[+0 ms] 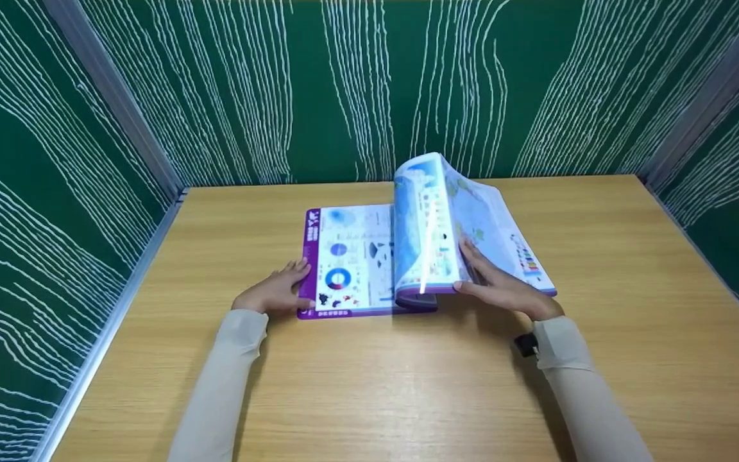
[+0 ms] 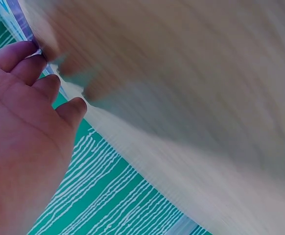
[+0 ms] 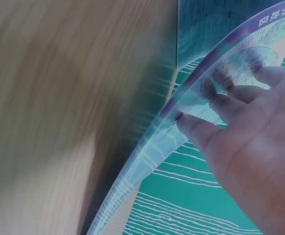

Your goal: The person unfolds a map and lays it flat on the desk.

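A glossy fold-out map (image 1: 344,224) with purple borders lies on the wooden table, its left panel flat and showing charts and small pictures. Its middle section (image 1: 421,218) stands up in a curve, and a pale blue map panel (image 1: 482,205) slopes away to the right. My left hand (image 1: 273,292) rests on the left purple edge, fingers and thumb spread. My right hand (image 1: 504,289) touches the raised section with extended fingers, the thumb by its lower edge. In the right wrist view the fingertips (image 3: 194,128) rest against a printed face with a purple border.
The wooden table (image 1: 369,398) reaches forward to a green wall (image 1: 305,96) with white wavy lines. Similar side walls with grey corner posts (image 1: 116,96) stand left and right. A black item (image 1: 526,345) sits at the right sleeve cuff.
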Available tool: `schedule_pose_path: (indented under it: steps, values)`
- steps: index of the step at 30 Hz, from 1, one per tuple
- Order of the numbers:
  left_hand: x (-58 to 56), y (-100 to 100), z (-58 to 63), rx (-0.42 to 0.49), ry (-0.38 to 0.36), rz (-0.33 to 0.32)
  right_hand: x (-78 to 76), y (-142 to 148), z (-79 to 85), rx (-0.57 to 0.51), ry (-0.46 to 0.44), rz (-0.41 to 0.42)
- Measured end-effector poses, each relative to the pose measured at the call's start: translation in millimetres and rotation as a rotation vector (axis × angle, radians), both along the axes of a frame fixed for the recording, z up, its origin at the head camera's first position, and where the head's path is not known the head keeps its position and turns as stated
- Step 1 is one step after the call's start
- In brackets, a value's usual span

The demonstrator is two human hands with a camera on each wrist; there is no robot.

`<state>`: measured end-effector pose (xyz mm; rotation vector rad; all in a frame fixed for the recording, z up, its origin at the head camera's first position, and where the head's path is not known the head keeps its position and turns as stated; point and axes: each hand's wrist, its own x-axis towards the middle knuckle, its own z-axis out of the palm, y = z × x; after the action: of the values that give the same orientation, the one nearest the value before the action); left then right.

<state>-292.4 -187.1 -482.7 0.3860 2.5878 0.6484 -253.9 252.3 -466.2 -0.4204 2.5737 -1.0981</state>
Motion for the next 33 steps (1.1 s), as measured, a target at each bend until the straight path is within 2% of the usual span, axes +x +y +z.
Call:
schedule_pose_path:
  steps: [8,15,25,33]
  values:
    - [0.1,-4,0.5,0.002,-0.003,0.026,-0.8,5,-0.4,-0.026,-0.015,-0.008]
    - [-0.9,-11,0.2,0.012,-0.005,-0.005,-2.7,9,-2.6,-0.029,0.000,0.004]
    - [0.1,-18,-0.5,0.004,0.004,0.020,-1.5,14,-2.5,0.008,-0.043,-0.032]
    - [-2.3,-22,-1.7,-0.008,0.005,0.041,-2.2,20,-6.0,0.010,-0.043,-0.023]
